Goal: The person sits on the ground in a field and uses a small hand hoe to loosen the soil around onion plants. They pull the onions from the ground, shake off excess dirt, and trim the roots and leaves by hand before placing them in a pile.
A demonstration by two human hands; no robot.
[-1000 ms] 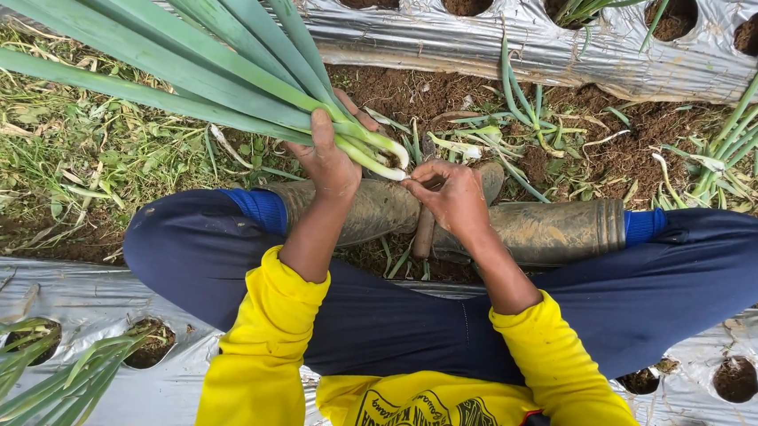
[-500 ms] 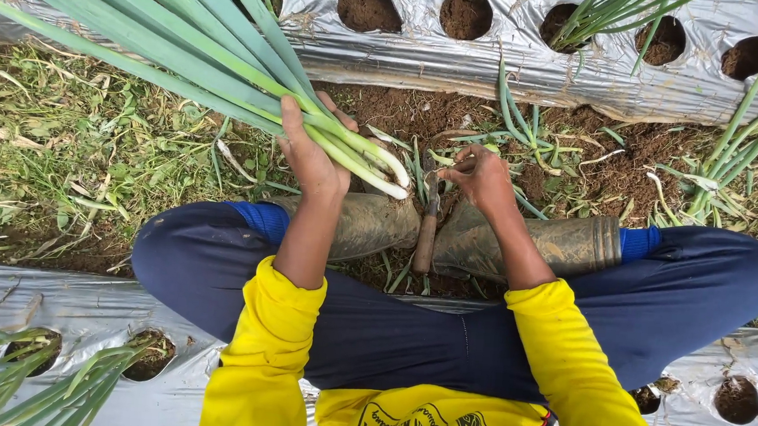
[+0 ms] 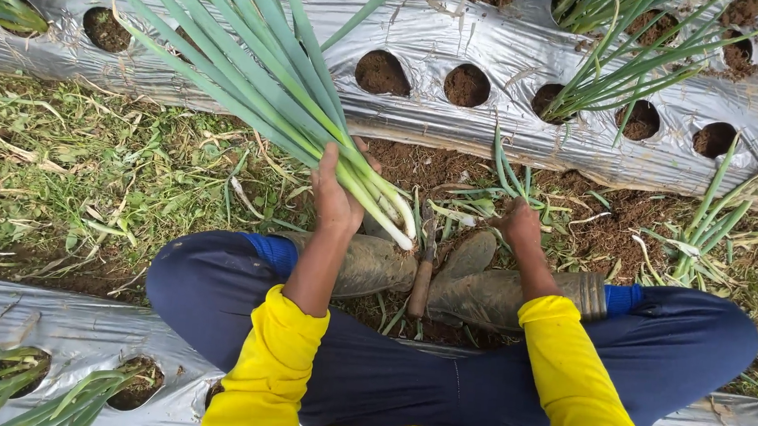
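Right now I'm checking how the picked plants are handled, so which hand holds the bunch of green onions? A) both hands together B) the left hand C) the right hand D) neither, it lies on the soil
B: the left hand is closed around the bunch of green onions near its white ends, while the right hand is apart from it, down by the soil.

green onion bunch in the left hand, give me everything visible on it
The green onion bunch is a handful of long stalks: flat green leaves fanning up-left past the silver mulch sheet, pale white bases with no clear roots pointing down-right. The left hand grips it just above the white part, holding it tilted over the muddy boots. It looks fresh and mostly clean. The right hand is apart from it.
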